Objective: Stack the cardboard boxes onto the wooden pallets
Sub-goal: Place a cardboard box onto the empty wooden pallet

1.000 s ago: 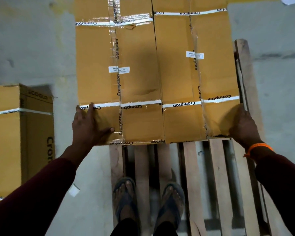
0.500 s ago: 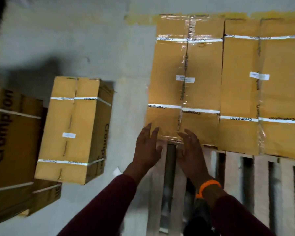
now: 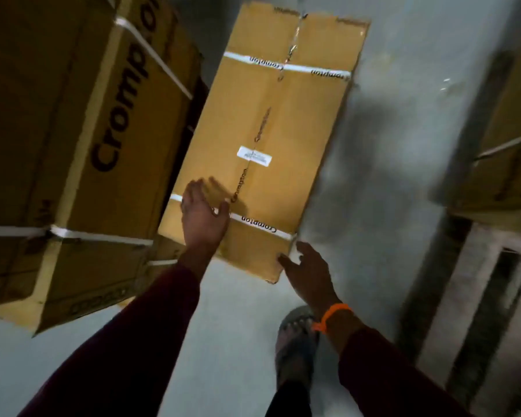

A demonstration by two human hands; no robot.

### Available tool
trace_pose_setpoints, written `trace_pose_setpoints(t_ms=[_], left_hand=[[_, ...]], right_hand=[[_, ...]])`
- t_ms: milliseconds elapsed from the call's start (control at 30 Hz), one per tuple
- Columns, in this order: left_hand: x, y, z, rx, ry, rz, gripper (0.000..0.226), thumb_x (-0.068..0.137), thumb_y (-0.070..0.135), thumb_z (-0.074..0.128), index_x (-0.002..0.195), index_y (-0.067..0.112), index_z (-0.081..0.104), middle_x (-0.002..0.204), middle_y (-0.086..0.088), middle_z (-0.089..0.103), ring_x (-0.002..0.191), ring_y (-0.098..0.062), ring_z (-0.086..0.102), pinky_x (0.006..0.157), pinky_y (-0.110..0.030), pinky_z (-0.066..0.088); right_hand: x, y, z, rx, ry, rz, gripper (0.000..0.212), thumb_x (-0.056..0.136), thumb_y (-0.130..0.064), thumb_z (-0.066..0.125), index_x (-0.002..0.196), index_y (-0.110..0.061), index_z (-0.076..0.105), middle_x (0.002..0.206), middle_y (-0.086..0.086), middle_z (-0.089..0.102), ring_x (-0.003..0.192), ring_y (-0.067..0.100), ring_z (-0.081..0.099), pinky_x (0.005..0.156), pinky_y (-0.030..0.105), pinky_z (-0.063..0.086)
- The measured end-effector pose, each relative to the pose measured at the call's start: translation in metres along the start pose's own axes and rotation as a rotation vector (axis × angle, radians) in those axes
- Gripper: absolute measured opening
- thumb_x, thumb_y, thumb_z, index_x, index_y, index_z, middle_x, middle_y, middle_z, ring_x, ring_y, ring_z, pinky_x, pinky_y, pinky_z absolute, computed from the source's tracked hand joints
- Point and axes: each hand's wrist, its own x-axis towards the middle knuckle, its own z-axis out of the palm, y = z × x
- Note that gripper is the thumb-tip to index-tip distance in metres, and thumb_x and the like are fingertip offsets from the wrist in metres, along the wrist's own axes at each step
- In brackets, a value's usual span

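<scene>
A long cardboard box (image 3: pixel 265 121) with white straps and a small label stands on the grey floor in the middle of the view. My left hand (image 3: pixel 203 218) lies over its near left top, fingers spread, blurred by motion. My right hand (image 3: pixel 309 272) is at the box's near right corner with fingers spread, touching or nearly touching the edge. The wooden pallet (image 3: pixel 475 296) shows at the right edge, with stacked boxes (image 3: pixel 512 164) on it, blurred.
A pile of larger cardboard boxes (image 3: pixel 73 139) fills the left side, close against the middle box. My sandalled foot (image 3: pixel 297 341) stands on the grey floor (image 3: pixel 388 145) between the box and the pallet.
I have turned left, away from the pallet. Both hands left the boxes on the pallet and now reach the single box on the floor.
</scene>
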Motion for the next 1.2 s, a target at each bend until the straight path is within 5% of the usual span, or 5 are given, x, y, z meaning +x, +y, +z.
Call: trace_pose_setpoints(t_ms=[167,333,500,867,1200], left_hand=[[0.048,-0.062,-0.021,-0.128,-0.144,-0.318,0.116,0.064,0.079,0.073,0.154,0.017,0.034,0.155,-0.011,0.041,0.143,-0.034,0.038,0.117,-0.054,0.035],[0.039,-0.038,-0.033,-0.084,-0.154,-0.335,0.101,0.071,0.089,0.055,0.144,0.019,0.051,0.146,-0.016,0.046,0.136,-0.039,0.043,0.110,-0.054,0.042],[-0.007,0.032,-0.059,-0.225,0.068,-0.175,0.066,0.082,0.063,0.070,0.123,0.012,0.067,0.122,-0.010,0.057,0.112,-0.028,0.061,0.094,-0.039,0.052],[-0.087,0.302,-0.154,-0.336,0.194,0.011,0.055,0.083,0.048,0.074,0.119,0.007,0.067,0.120,-0.010,0.059,0.102,-0.024,0.060,0.092,-0.040,0.052],[-0.256,0.603,-0.167,-0.457,0.239,0.308,0.041,0.085,0.036,0.078,0.121,0.016,0.070,0.110,-0.001,0.054,0.091,-0.017,0.056,0.085,-0.034,0.047]], right_hand=[[0.034,0.005,0.041,0.213,0.025,0.042,0.074,0.078,-0.053,0.068,0.147,-0.038,0.046,0.140,-0.001,0.062,0.125,0.027,0.059,0.102,0.049,0.051],[0.003,-0.001,-0.005,0.347,0.048,0.024,0.042,0.099,-0.036,0.066,0.139,-0.038,0.054,0.129,-0.002,0.066,0.109,0.027,0.066,0.056,0.031,0.054],[-0.025,-0.046,-0.079,0.356,0.320,-0.075,0.042,0.091,-0.059,0.061,0.124,-0.035,0.067,0.116,-0.008,0.073,0.105,0.019,0.070,0.090,0.050,0.060],[-0.103,-0.152,-0.319,0.161,0.617,-0.265,0.044,0.104,-0.050,0.046,0.124,-0.019,0.071,0.114,0.000,0.070,0.105,0.017,0.061,0.083,0.025,0.040],[-0.241,-0.128,-0.613,0.316,0.734,-0.295,0.063,0.087,-0.055,0.047,0.143,-0.029,0.053,0.142,-0.004,0.061,0.128,0.022,0.057,0.109,0.043,0.045]])
